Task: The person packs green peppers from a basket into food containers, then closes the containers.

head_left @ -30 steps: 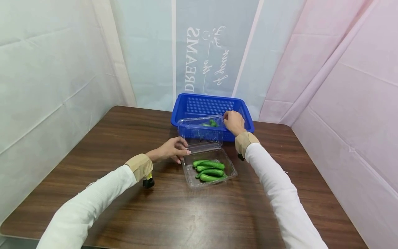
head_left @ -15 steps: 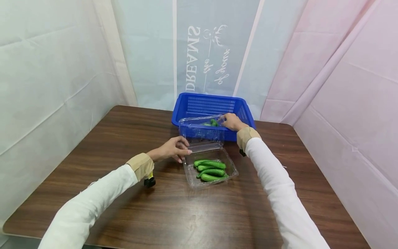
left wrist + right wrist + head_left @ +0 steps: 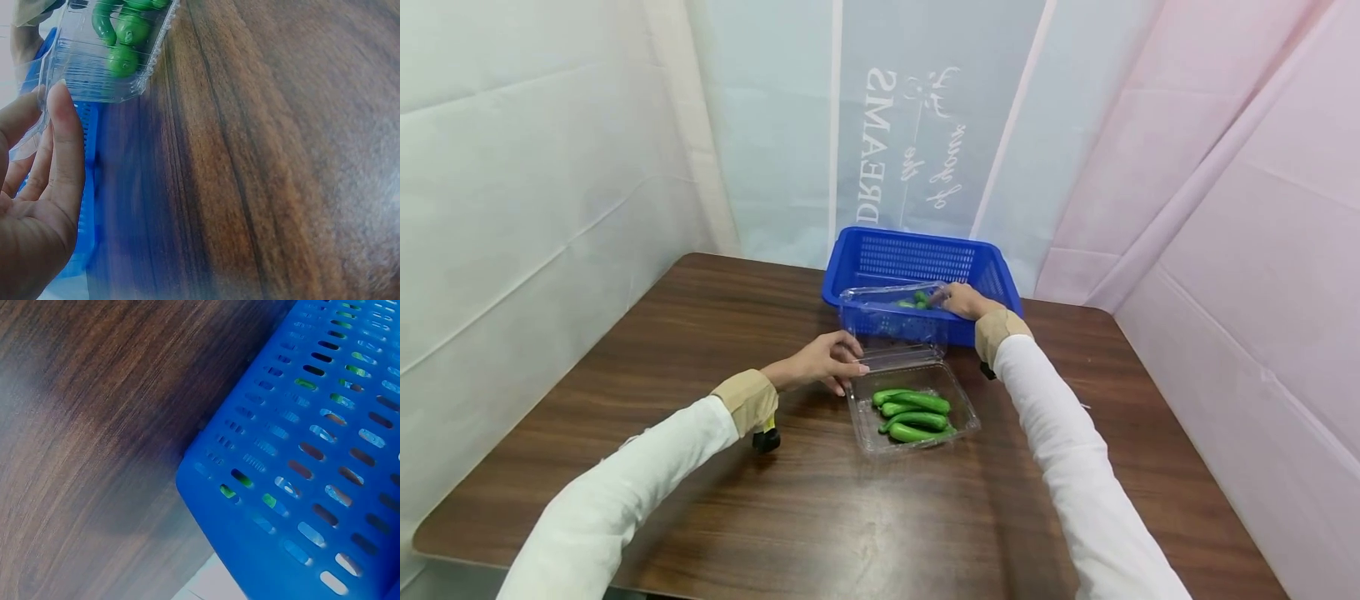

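A clear plastic clamshell container point(image 3: 867, 425) lies on the table with its lid point(image 3: 891, 332) raised at the back. Several smooth, long green vegetables point(image 3: 921, 402) lie side by side in its tray. At the hinge's left end my left hand point(image 3: 820, 360) pinches the container's edge; the left wrist view shows thumb and fingers point(image 3: 65, 125) on either side of the clear plastic. My right hand point(image 3: 966, 302) reaches over the front rim into the blue basket point(image 3: 917, 242), by more green vegetables point(image 3: 921, 297). Its fingertips are partly hidden behind the lid, so I cannot tell whether they hold one.
The basket stands at the table's far edge against a printed curtain point(image 3: 910, 125), just behind the raised lid. Its slotted side point(image 3: 215, 509) fills much of the right wrist view. White cloth walls point(image 3: 535, 167) flank the brown wooden table point(image 3: 730, 300).
My right hand has moved down deeper into the basket, from above its front rim. My left hand stays on the container's edge, and the vegetables in the tray lie as before.
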### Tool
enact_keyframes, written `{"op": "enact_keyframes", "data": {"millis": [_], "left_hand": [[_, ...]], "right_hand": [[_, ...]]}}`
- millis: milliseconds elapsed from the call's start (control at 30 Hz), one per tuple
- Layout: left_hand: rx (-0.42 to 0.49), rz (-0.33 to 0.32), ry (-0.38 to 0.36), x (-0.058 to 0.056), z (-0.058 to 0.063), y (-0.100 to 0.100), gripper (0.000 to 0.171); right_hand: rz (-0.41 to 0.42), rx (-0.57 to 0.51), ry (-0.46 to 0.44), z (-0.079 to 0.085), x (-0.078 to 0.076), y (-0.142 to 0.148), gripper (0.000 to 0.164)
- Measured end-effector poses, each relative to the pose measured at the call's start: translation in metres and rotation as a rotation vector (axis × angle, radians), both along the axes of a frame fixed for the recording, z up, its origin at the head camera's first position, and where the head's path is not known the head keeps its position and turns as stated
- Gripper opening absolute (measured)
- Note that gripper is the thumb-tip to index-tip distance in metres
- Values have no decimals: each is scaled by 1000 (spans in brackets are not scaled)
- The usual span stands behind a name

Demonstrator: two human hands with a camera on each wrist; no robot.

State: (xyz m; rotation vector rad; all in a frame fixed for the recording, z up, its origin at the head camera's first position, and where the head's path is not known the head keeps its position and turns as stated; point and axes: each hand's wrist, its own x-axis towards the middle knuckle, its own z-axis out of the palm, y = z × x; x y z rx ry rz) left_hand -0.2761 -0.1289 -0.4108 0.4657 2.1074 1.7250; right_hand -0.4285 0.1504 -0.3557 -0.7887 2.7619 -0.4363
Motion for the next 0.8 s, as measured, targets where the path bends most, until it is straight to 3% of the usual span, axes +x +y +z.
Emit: {"op": "enact_keyframes", "data": {"millis": [400, 800], "left_hand": [[1, 8, -19, 0, 2, 2, 43], [-22, 12, -15, -1, 4, 4, 43]], "right_hand": [[55, 53, -37, -1, -3, 1, 34], [-9, 115, -34, 1, -3, 0, 37]]}}
